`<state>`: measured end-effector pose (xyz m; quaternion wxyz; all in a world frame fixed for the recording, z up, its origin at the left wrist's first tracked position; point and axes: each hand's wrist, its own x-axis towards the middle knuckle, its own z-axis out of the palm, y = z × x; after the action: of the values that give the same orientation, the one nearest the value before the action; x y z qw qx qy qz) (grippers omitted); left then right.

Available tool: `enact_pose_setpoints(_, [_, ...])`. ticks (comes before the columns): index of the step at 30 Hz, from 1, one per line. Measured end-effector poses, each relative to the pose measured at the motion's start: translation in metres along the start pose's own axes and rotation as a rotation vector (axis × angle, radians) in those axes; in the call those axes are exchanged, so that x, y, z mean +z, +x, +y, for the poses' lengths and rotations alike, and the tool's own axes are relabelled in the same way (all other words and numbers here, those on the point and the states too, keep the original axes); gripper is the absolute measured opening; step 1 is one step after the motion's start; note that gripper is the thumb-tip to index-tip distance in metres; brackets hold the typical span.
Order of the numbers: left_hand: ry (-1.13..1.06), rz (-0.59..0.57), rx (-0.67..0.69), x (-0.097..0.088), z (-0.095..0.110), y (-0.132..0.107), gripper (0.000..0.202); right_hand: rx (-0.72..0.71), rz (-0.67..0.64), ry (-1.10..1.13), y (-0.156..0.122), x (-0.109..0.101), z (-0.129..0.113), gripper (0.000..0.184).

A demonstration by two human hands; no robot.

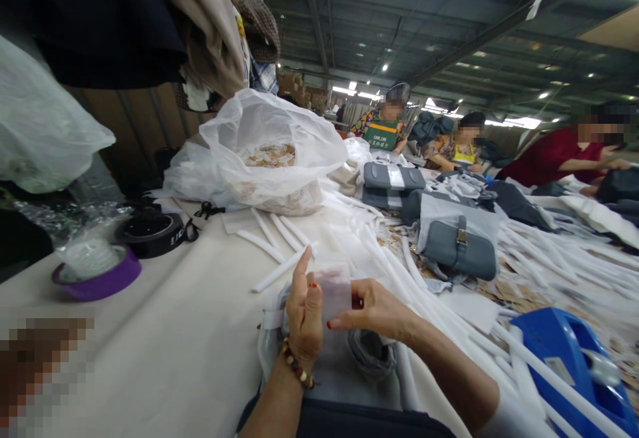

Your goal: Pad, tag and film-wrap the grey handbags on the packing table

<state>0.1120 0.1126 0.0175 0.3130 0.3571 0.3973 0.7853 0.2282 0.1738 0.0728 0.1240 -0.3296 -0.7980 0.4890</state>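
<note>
The left hand (305,311) wears a brown-and-cream round-beaded bracelet (298,365) at the wrist; red-orange polish (313,285) coats both thumbnails; a pale grey sleeve (516,419) ends near the right elbow; dark navy cloth (359,419) covers the lap.

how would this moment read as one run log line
left hand: upright, thumb over translucent sheet | right hand: at sheet's right edge | hold: firmness unclear | beyond: white strips, grey buckled bag
</note>
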Motion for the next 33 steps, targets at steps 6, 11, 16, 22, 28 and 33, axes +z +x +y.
enact_pose_setpoints(6, [-0.269,0.149,-0.098,0.003,-0.002,0.018,0.074,-0.256,0.205,-0.457,-0.022,0.029,0.0,0.014])
enact_pose_setpoints(11, [-0.09,0.087,-0.075,0.0,-0.005,0.019,0.048,-0.474,0.362,-0.83,-0.057,0.071,0.031,0.016])
enact_pose_setpoints(16, [0.395,0.062,0.04,0.0,-0.015,0.018,0.022,-0.621,0.54,-0.923,-0.074,0.098,0.057,0.011])
enact_pose_setpoints(22, [0.519,-0.018,0.143,0.003,-0.025,0.021,0.031,-0.555,0.426,-0.998,-0.089,0.101,0.064,0.016])
enact_pose_setpoints(28, [0.589,-0.142,0.099,0.004,-0.011,0.013,0.026,-0.376,0.244,-0.909,-0.102,0.103,0.064,0.028])
enact_pose_setpoints(33, [0.694,-0.438,0.042,-0.023,0.028,-0.033,0.028,-0.466,0.356,-0.859,-0.106,0.102,0.053,0.019])
